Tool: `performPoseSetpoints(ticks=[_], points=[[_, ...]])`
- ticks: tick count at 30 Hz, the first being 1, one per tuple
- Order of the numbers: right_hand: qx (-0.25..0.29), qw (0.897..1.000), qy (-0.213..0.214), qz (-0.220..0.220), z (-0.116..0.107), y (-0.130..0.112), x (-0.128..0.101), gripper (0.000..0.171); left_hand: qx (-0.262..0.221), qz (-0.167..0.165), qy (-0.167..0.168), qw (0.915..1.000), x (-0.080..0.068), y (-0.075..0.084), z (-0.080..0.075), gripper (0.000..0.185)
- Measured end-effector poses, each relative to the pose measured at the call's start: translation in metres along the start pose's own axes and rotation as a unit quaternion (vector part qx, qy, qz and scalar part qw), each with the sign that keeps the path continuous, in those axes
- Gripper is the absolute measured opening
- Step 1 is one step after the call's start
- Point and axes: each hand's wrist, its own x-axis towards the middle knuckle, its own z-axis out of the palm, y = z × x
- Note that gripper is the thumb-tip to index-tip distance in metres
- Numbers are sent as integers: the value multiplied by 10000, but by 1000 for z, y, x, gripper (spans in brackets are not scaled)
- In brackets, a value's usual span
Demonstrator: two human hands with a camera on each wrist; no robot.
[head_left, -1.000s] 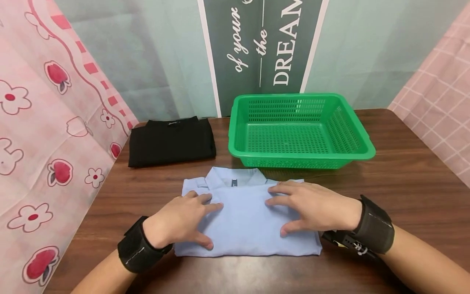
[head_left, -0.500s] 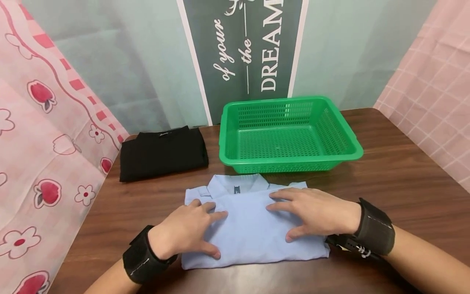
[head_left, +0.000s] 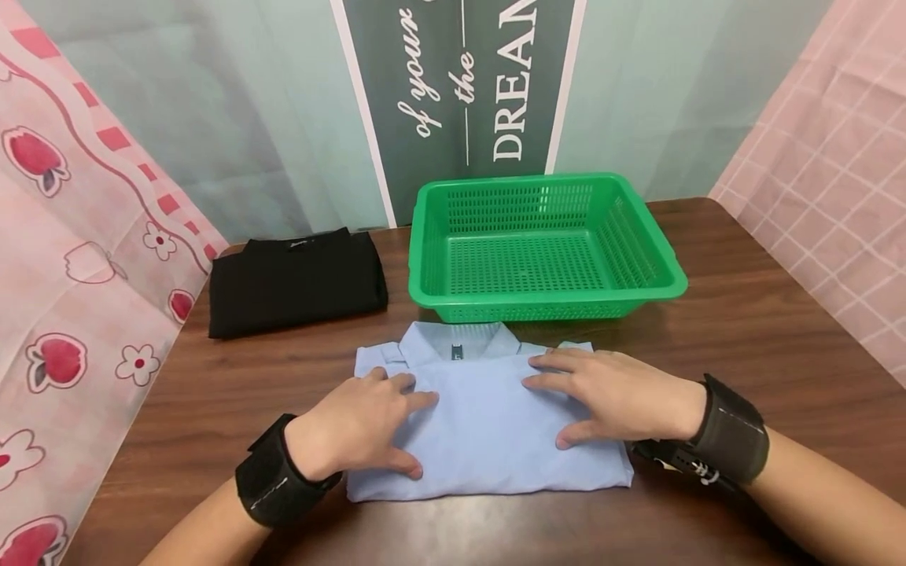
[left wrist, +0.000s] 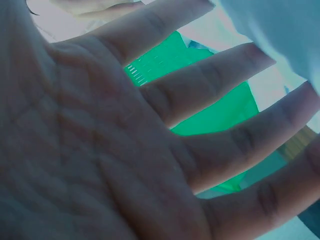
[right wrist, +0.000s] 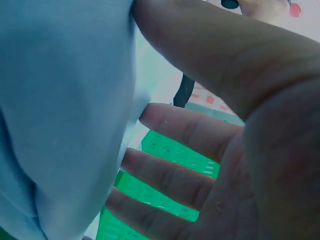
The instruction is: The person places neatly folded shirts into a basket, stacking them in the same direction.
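Observation:
A folded light blue collared shirt (head_left: 488, 424) lies flat on the table, its collar toward the back and a small dark label showing inside the neck. My left hand (head_left: 361, 420) rests on its left side with fingers spread. On the right side my right hand (head_left: 619, 393) lies the same way, fingertips touching the cloth. In the left wrist view the spread fingers (left wrist: 210, 80) reach the blue fabric (left wrist: 280, 30). The right wrist view has the fingertips and thumb against the shirt (right wrist: 65, 100). Neither hand grips the cloth.
A green plastic basket (head_left: 548, 297) with nothing in it stands behind the shirt. At the back left lies a folded black garment (head_left: 297, 287). The brown wooden table (head_left: 736, 314) meets a printed curtain (head_left: 92, 259) on the left and a pink checked one (head_left: 842, 189) on the right.
The head view has shifted, so the basket and black garment sit farther left in it. Both hands stay spread on the shirt with little visible movement.

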Motion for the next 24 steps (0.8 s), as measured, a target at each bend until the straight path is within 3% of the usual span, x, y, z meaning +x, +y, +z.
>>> performPoseSetpoints(ticks=[8,15,24], points=[[-18,9998,-54,164,-1,9,-6,65,-4,298,322,9990,-1,0,11,82],[-24,9994,-211,282,-4,11,-7,59,-122,322,314,9989,-1,5,16,83],[-102,9989,-233,398,-6,12,-8,52,183,484,463,9976,6,10,19,81]])
